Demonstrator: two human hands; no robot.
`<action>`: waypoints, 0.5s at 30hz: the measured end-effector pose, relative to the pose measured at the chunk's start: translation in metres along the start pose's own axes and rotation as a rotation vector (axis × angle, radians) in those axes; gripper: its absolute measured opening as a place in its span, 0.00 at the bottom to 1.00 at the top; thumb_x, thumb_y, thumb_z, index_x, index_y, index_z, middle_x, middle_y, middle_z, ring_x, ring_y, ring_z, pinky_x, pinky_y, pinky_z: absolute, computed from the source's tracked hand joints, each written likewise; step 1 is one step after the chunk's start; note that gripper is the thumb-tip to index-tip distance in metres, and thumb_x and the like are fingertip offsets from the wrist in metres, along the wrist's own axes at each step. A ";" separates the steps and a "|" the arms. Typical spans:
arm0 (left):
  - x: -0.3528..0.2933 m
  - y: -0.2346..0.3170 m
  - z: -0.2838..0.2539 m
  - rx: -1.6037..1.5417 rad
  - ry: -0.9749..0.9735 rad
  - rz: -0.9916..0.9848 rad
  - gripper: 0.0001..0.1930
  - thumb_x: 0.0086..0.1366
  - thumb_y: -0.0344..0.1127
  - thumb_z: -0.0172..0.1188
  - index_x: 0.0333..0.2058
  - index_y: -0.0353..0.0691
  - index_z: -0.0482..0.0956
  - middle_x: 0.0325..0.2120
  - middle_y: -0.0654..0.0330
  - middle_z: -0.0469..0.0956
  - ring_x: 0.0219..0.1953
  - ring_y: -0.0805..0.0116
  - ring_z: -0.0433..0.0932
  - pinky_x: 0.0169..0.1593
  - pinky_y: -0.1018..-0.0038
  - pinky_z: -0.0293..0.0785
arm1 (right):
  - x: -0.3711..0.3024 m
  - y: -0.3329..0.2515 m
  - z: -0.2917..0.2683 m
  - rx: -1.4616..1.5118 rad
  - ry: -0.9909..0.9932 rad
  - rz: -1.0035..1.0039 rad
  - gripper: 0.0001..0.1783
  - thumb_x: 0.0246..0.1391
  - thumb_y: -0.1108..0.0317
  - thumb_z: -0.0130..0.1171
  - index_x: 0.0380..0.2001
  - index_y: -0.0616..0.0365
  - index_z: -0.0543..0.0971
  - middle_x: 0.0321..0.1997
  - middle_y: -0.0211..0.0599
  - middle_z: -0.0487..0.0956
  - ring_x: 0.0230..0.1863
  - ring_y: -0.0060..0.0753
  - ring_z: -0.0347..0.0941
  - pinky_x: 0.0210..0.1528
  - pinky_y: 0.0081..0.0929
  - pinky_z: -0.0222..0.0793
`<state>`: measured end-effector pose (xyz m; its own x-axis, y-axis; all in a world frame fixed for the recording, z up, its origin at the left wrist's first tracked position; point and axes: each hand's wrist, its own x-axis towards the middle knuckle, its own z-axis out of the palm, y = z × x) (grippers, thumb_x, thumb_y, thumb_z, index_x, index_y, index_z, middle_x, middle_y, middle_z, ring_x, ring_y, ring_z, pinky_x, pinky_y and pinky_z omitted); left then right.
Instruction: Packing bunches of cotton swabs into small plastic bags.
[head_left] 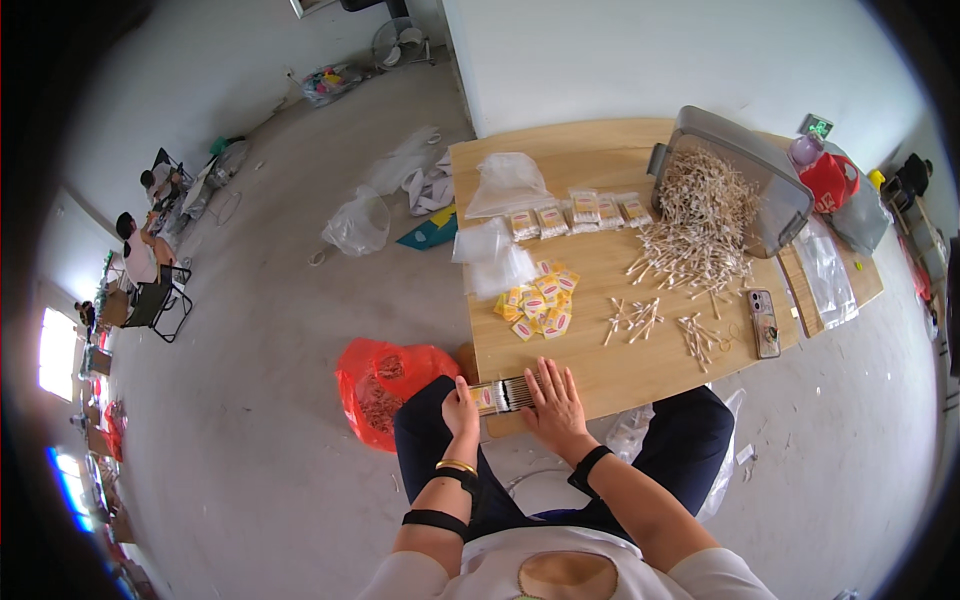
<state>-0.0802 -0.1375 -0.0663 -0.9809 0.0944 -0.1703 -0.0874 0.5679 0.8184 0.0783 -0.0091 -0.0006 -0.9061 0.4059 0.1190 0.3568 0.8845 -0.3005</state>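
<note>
At the table's near edge, my left hand point(461, 408) is closed around a small clear bag with a yellow-and-white label point(483, 398). A flat row of cotton swabs point(515, 392) with dark sticks lies at the bag, its swab tips toward my left hand. Over the other end of the row rests my right hand point(555, 405), fingers stretched out and apart. Whether its palm presses on the sticks is hidden. Beyond my hands is a heap of yellow-and-white label cards point(540, 303). Small piles of loose swabs point(634, 319) lie to the right of the cards.
A grey bin point(790, 200) lies tipped, spilling swabs point(705, 205) onto the wooden table point(590, 375). Several filled packs point(585, 207) stand beside empty clear bags point(492, 243). A phone point(764, 324) lies at right. A red bag point(365, 365) stands by my left knee. People point(140, 250) sit far left.
</note>
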 end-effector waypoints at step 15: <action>-0.006 0.011 -0.002 -0.204 -0.028 -0.009 0.38 0.73 0.65 0.46 0.28 0.29 0.79 0.22 0.50 0.79 0.27 0.63 0.78 0.34 0.64 0.73 | 0.014 -0.044 0.016 0.050 -0.031 -0.015 0.50 0.58 0.36 0.54 0.74 0.57 0.55 0.80 0.45 0.49 0.81 0.44 0.40 0.79 0.50 0.34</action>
<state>-0.0757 -0.1335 -0.0547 -0.9749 0.1148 -0.1909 -0.1322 0.3914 0.9107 0.0459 -0.0459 -0.0008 -0.9182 0.3845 0.0950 0.3318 0.8778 -0.3456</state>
